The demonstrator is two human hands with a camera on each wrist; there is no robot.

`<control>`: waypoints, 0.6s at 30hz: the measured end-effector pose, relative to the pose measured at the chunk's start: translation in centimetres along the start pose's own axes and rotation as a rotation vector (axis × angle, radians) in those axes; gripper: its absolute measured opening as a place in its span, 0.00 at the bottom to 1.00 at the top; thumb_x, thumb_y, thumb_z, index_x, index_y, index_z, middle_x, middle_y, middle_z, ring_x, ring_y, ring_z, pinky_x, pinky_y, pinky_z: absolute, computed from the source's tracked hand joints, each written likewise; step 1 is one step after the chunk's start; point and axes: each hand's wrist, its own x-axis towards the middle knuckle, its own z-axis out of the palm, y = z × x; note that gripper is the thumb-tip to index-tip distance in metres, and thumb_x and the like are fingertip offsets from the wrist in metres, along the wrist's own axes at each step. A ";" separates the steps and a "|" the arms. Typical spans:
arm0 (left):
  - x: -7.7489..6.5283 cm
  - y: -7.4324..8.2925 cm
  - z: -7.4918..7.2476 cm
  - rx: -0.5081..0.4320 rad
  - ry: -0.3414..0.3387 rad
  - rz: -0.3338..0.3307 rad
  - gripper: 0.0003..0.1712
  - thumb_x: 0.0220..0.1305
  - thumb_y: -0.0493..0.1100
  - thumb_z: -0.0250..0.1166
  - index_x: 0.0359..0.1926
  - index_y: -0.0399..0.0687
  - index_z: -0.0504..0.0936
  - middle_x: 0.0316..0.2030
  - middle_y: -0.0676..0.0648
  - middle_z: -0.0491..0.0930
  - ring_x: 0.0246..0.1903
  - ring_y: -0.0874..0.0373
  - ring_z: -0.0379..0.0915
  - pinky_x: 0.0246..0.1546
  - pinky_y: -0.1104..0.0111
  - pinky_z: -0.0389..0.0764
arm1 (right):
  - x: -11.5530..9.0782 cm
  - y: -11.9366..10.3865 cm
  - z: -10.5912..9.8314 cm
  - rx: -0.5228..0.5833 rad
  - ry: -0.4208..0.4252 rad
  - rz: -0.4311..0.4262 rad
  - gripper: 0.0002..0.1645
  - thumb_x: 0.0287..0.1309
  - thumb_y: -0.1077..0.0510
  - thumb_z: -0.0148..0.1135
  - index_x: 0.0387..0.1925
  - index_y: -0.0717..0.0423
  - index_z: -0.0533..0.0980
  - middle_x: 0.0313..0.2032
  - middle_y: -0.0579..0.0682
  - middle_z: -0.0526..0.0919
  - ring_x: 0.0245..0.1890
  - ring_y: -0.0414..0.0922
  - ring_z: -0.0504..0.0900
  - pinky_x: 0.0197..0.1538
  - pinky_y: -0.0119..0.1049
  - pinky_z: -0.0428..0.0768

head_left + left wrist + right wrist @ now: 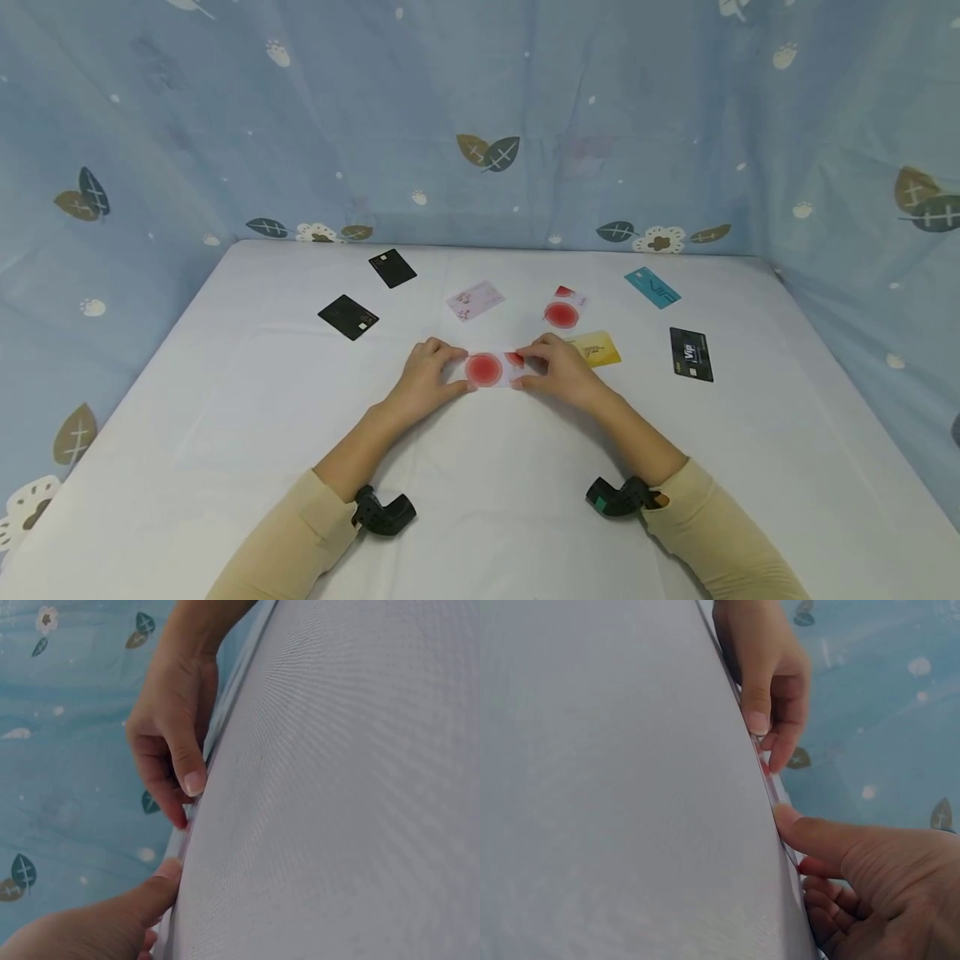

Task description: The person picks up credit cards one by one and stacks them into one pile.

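A white card with a red circle (483, 370) lies flat near the middle of the white table. My left hand (422, 382) holds its left end, thumb at the near corner and forefinger at the far one. At the right end my right hand (561, 371) grips it the same way, covering part of that end. A yellow card (602, 348) shows just beyond the right hand, partly hidden by it. In the left wrist view, my left thumb (161, 881) is at the table surface, which is seen nearly edge-on. The right wrist view shows the card's thin edge between both hands.
Behind the hands lie a pink-flowered card (476, 301) and another red-circle card (562, 315). Two black cards, one nearer (348, 317) and one farther (392, 268), lie left. A teal card (652, 287) and a black VIP card (691, 367) lie right. Blue patterned cloth (420, 100) surrounds the table.
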 end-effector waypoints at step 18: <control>-0.1 0.7 0.0 0.045 -0.037 0.011 0.27 0.48 0.46 0.73 0.49 0.38 0.80 0.43 0.41 0.74 0.44 0.46 0.67 0.47 0.55 0.68 | -1.3 -0.3 0.2 0.001 0.029 0.041 0.27 0.45 0.55 0.74 0.48 0.60 0.79 0.38 0.50 0.77 0.37 0.45 0.73 0.42 0.34 0.76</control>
